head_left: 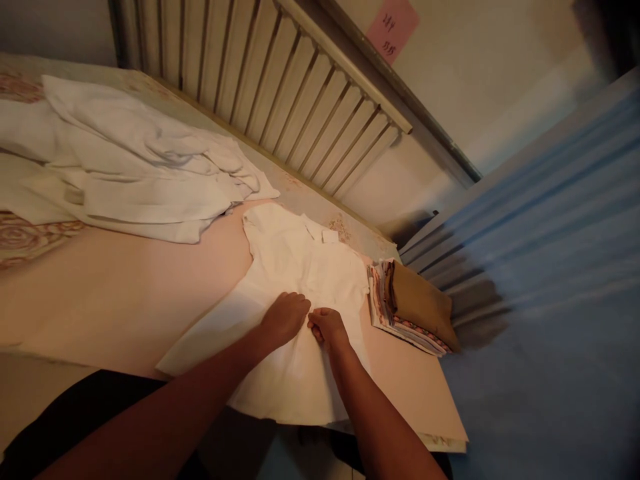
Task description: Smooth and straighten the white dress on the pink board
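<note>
A white garment (295, 260), dress-like with a fitted top and a flared lower part, lies spread on the pink table cover (200, 287). Its lower edge hangs at the table's near side. My left hand (287, 319) is closed, pinching the cloth around the waist. Close beside it, my right hand (327, 327) pinches the same garment with curled fingers. Small creases run out from between the two hands. Whether the fingertips also hold something small, I cannot make out.
A heap of white cloth (135, 160) lies at the left. Folded fabrics (417, 307) are stacked at the right, beside a blue curtain (540, 300). Behind the table stands a slatted rail (280, 87), and a pink note (393, 28) is on the wall.
</note>
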`<control>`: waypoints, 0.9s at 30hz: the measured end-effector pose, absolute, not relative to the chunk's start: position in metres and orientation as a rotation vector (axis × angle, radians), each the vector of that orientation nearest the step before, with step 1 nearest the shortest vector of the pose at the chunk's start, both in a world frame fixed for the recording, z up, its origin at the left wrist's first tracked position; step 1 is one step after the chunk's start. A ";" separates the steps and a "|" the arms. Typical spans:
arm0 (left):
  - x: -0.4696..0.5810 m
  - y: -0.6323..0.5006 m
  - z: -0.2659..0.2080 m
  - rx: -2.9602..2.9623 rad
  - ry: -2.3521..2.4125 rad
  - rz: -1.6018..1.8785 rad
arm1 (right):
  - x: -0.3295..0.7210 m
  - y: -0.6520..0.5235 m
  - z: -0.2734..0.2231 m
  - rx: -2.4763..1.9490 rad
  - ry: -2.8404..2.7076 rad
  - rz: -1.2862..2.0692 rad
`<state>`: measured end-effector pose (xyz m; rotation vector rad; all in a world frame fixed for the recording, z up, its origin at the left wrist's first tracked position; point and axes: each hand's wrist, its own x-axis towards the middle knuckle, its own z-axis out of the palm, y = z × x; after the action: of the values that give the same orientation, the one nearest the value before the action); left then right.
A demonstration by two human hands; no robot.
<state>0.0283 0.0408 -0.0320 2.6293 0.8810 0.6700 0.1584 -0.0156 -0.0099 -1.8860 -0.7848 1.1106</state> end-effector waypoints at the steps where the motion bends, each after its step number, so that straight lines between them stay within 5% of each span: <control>1: 0.029 0.041 -0.033 2.626 0.883 0.667 | 0.158 -0.015 -0.009 -1.889 -0.776 1.117; 27: 0.030 0.041 -0.036 2.684 0.653 0.712 | 0.166 -0.019 -0.009 -1.752 -0.659 1.236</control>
<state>0.0300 0.0411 -0.0356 2.6837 0.6535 0.7124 0.1663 -0.0186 -0.0093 -1.7519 -0.6594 1.2356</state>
